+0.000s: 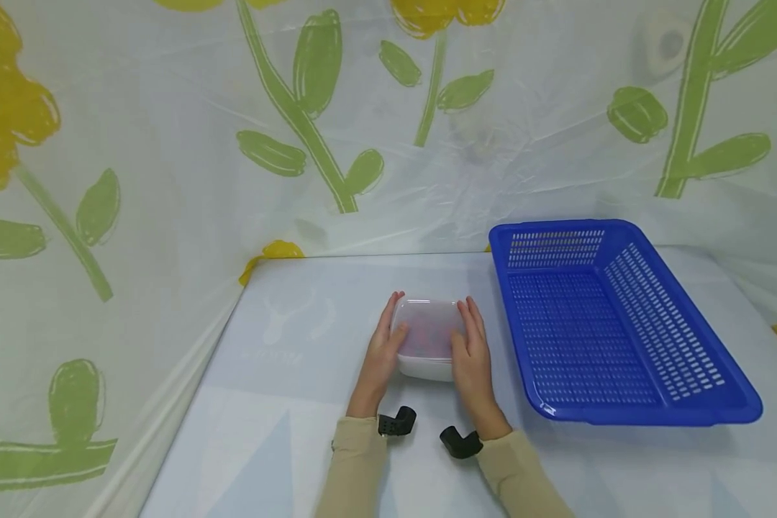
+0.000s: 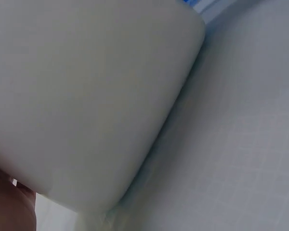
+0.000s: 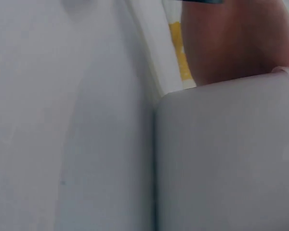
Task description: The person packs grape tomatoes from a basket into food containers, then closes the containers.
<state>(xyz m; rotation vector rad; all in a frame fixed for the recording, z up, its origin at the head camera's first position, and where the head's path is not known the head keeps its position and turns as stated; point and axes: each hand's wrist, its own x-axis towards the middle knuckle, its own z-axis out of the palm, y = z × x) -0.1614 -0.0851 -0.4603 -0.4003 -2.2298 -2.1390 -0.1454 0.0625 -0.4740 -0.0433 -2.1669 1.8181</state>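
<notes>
Between both hands is a white plastic food container (image 1: 425, 369) with a translucent lid (image 1: 430, 327); something reddish shows faintly through it. My left hand (image 1: 382, 360) holds its left side, thumb over the lid's edge. On the opposite side my right hand (image 1: 471, 363) grips it in the same way, fingers along the wall. The left wrist view is largely filled by the container's smooth white wall (image 2: 96, 96). In the right wrist view, the container (image 3: 231, 159) meets a dark shadow line at the table; I cannot tell whether it touches.
A blue perforated plastic basket (image 1: 628, 415) stands on the white table (image 1: 324, 360), right of the hands. Behind the table and along its left side hangs a white sheet (image 1: 188, 144) printed with yellow flowers and green leaves. Black wrist cameras (image 1: 461, 442) are worn at the cuffs.
</notes>
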